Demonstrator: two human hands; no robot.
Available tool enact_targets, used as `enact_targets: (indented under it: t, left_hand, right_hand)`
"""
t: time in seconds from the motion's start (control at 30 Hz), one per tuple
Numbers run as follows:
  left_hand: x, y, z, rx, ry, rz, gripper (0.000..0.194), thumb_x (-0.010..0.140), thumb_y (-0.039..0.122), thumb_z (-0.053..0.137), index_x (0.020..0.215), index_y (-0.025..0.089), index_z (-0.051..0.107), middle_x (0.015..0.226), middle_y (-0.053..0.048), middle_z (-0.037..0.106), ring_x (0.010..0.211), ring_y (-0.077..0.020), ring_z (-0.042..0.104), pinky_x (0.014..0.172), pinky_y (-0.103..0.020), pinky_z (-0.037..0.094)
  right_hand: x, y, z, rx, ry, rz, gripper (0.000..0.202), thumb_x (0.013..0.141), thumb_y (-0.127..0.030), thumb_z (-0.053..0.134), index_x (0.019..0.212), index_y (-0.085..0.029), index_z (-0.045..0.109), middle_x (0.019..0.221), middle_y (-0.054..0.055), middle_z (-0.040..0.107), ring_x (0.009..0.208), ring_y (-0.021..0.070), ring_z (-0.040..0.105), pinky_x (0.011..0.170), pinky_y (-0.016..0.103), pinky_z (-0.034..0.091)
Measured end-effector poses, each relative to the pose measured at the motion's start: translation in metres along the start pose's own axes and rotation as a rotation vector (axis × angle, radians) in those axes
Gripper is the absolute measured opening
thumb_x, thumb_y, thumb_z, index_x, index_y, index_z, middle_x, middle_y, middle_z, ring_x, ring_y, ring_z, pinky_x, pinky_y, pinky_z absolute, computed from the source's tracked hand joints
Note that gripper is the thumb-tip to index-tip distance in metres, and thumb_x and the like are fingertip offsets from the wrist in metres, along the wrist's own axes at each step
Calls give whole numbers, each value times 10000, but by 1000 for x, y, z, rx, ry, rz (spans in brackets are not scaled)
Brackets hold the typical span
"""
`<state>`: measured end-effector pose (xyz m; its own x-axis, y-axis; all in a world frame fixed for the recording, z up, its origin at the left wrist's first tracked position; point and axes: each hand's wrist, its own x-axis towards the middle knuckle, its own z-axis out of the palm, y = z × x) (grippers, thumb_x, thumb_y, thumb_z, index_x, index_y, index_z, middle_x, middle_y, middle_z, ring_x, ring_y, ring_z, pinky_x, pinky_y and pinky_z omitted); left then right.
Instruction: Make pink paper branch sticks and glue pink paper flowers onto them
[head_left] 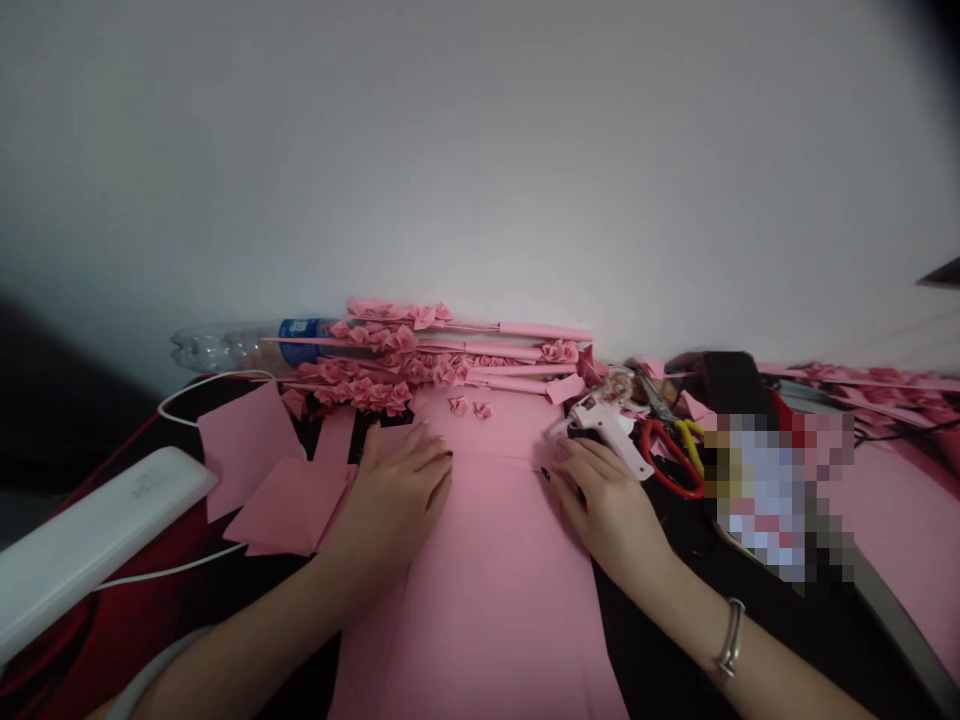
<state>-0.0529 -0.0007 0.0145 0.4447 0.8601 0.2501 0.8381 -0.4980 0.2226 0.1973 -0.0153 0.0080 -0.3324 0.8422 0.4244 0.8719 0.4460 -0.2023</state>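
Observation:
A long pink paper sheet (495,580) lies down the middle, with a crosswise edge or crease near its upper part. My left hand (405,490) rests on its left side, fingers spread and pointing away from me. On the right edge lies my right hand (604,500), its fingers slightly bent and apart, close to a white glue gun (611,430). Neither hand grips anything visible. Two small pink paper flowers (471,407) sit on the paper beyond the hands. Behind them are stacked pink paper flower stems (450,360).
Pink paper squares (281,505) and a white device (105,540) with a cable are at left. A plastic bottle (232,346) lies by the wall. Red-handled scissors (670,462), a blurred-out item (765,510) and more pink flowers (892,385) are at right.

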Motion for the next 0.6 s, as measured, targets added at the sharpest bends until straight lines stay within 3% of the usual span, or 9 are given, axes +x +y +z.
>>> enact_targets:
  t: [0.1,0.3,0.43,0.6]
  left_hand:
    - [3,-6,-1,-96,54,25,244,927,181,446,889,202,686,1049,-39,710,1128,-248,583,1128,-599,102]
    - [12,-18,5,-245,61,27,179,924,195,497,819,195,642,939,-18,696,1043,-211,579,1098,-512,243]
    - [18,-24,9,-349,49,50,161,922,212,509,834,190,643,893,-26,674,924,-196,580,957,-417,415]
    - [20,-23,7,-425,17,62,147,913,205,537,909,209,684,911,-19,680,936,-196,576,911,-389,440]
  right_hand:
    - [6,7,2,172,58,16,122,878,-179,529,803,-187,624,934,111,658,923,254,613,805,407,527]
    - [13,6,6,370,-27,190,80,788,-127,541,809,-198,573,734,30,611,652,182,582,607,294,501]
    - [15,7,5,437,-37,153,154,777,-97,512,816,-195,624,783,43,631,730,193,606,660,306,508]
    - [15,8,4,483,-47,161,146,784,-93,522,806,-192,627,790,43,636,756,195,609,691,323,508]
